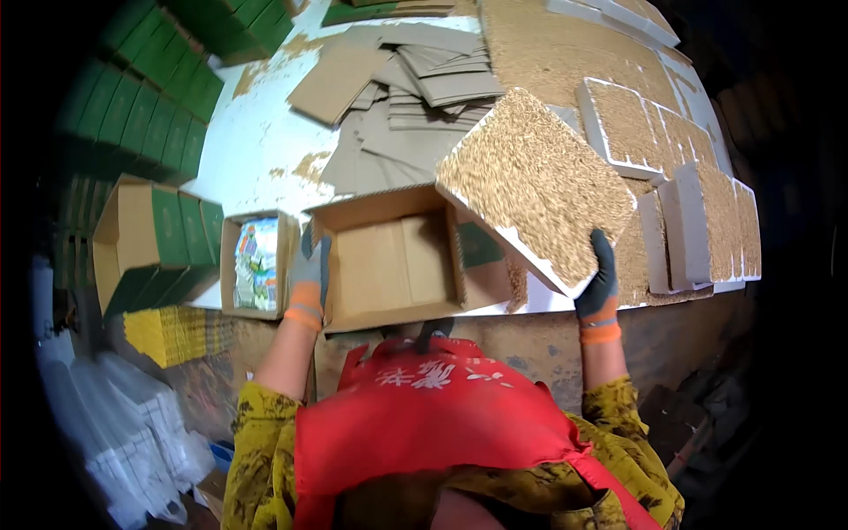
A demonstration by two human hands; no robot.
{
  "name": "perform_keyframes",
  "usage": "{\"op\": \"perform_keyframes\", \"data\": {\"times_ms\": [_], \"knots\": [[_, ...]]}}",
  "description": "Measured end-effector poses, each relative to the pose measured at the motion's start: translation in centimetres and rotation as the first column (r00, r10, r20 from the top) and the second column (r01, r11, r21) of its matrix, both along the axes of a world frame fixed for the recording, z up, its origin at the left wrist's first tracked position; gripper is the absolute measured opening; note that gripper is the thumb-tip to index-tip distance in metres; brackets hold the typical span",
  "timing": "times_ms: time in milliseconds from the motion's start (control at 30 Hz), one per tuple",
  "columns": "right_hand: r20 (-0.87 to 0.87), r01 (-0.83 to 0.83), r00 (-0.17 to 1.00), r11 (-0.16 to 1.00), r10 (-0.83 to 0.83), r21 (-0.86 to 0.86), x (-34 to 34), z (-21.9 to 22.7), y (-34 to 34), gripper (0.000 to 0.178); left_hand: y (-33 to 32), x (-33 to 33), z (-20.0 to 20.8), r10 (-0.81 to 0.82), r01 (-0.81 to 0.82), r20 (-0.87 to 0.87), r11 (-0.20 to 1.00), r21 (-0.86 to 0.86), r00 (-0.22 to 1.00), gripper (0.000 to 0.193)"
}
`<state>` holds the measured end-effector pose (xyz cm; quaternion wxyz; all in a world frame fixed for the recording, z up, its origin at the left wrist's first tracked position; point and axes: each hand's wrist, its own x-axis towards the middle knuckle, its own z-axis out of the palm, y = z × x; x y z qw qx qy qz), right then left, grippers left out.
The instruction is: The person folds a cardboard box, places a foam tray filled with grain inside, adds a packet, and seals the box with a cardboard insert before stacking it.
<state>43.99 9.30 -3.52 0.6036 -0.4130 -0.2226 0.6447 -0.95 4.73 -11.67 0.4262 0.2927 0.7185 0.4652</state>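
Green cartons (141,115) stood in rows to the far left of the open box (389,265) and farther from the person. Clear plastic bags (132,433) lay left of the box too, but lower and nearer the person. Between those two groups were a tan carton with green panels (137,225) and, below it, a yellow stack (172,336). A small box (228,265), filled with colourful printed packets (257,265), stood just beside the open box on its left.

The left hand (311,269), in a grey glove with an orange cuff, touched the open box's left wall; how tightly its fingers were closed, I could not tell. Behind the box, flat cardboard sheets (353,84) lay heaped on the white surface (243,137). A red apron (424,411) showed on the person's side of the box.

To the box's right, a white-sided block (539,185) topped with tan grains was held aslant, its left corner overlapping the box's far right corner in view. The right hand (601,283), in a dark glove with an orange cuff, gripped the block by its right end. Farther right of the box, more grain-topped blocks (720,221) sat on the surface.
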Motion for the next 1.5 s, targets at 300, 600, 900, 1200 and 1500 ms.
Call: {"op": "perform_keyframes", "data": {"times_ms": [300,600,900,1200,1500], "knots": [[0.605,-0.324,0.75,0.946,0.268,-0.018,-8.4,7.6,-5.5,0.065,-1.7,-0.1,6.0,-0.235,0.233,0.136,0.972,0.032,0.963,0.052],[0.469,-0.411,0.78,0.904,0.414,-0.114,-17.5,5.0,-4.0,0.076,-1.9,-0.9,-1.6,-0.074,0.036,0.315,0.991,0.126,0.946,0.063],[0.885,-0.665,0.084,0.687,0.459,-0.293,-17.2,1.2,-1.3,0.063,-1.9,-13.8,-6.9,0.173,-0.3,-0.893,0.953,0.044,0.416,0.056],[0.8,-0.669,-0.599,0.547,0.003,-0.503,-18.1,2.3,2.8,0.039,-0.7,-17.4,-5.9,-0.121,-0.356,-0.859,0.875,-0.33,0.498,0.054],[0.907,-0.659,-0.42,0.701,-0.04,-0.274,-19.6,-13.8,21.4,0.1,-4.6,-19.8,-5.8,-0.029,-0.292,-0.725,0.903,-0.314,0.688,0.057]]}}
